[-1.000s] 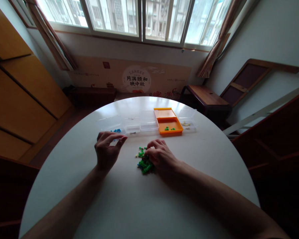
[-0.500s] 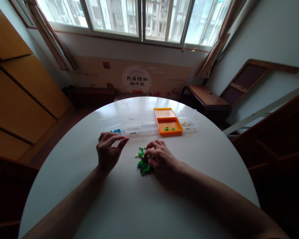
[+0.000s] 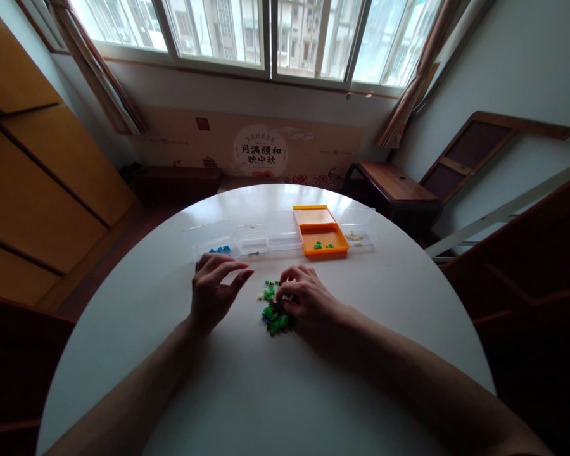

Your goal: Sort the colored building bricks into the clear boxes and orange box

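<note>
A small pile of mostly green toy bricks (image 3: 278, 321), with a few brown, blue and pale pieces among them, lies on the white round table. My right hand (image 3: 308, 292) rests at the right side of this pile, its fingers curled down into the pieces. What its fingertips hold, if anything, is hidden. To the left of the pile my left hand (image 3: 217, 292) hovers above the table, thumb and index finger slightly apart, with nothing visible between them. Behind my left hand, blue bricks (image 3: 221, 250) lie in a clear open box (image 3: 204, 235).
An open orange box (image 3: 323, 253) holds several green bricks. To its right, a clear box (image 3: 368, 240) contains pale pieces. More clear open boxes (image 3: 285, 237) stand left of the orange one. The table's (image 3: 285, 405) curved edge runs around; a wooden chair (image 3: 399, 180) stands beyond.
My left hand has moved a little to the right, toward the pile, and its thumb and index finger have parted. My right hand has shifted only slightly at the pile.
</note>
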A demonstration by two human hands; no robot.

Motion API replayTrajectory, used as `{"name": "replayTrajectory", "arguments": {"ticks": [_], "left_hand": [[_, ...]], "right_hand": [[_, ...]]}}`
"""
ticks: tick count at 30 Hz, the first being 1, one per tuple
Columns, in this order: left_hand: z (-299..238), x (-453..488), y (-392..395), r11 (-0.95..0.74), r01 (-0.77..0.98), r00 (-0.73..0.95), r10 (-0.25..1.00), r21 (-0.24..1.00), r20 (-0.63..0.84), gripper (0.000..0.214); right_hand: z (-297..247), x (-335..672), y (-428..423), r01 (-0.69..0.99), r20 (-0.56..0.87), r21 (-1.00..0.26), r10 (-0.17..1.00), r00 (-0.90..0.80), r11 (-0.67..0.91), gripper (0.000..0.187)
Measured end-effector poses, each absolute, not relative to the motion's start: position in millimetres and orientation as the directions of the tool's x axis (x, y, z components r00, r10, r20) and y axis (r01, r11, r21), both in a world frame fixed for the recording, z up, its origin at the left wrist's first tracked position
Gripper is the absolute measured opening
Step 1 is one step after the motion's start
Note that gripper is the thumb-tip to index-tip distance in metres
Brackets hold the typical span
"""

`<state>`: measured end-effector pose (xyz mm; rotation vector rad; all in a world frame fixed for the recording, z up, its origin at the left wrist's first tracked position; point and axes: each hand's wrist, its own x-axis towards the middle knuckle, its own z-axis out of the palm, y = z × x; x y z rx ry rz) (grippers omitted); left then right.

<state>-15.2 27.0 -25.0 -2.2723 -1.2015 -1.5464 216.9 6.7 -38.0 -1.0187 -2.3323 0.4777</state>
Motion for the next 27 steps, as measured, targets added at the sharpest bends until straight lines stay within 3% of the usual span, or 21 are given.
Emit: {"name": "replayTrajectory", "arguments": {"ticks": [7, 14, 18, 27], "left_hand": [[-19.1, -8.9, 21.5, -0.726, 0.665, 0.311, 0.486, 0.178, 0.817, 0.009], [-16.4, 2.1, 12.3, -0.813, 0.583, 0.498, 0.368, 0.012, 0.785, 0.013], [-14.5, 7.9, 7.0, -0.823, 0.568, 0.519, 0.359, 0.001, 0.775, 0.013], [-11.6, 9.9, 4.2, -0.846, 0.533, 0.520, 0.352, 0.026, 0.778, 0.012]], "right_hand": [[-35.6, 216.6, 5.5, 0.573, 0.337, -0.504, 0.757, -0.559, 0.647, 0.006], [-34.0, 212.0, 12.4, 0.438, 0.413, -0.683, 0.803, -0.430, 0.585, 0.003], [-33.4, 210.2, 13.6, 0.353, 0.427, -0.734, 0.798, -0.425, 0.580, 0.006], [-35.3, 208.2, 12.8, 0.327, 0.438, -0.746, 0.797, -0.416, 0.580, 0.015]]}}
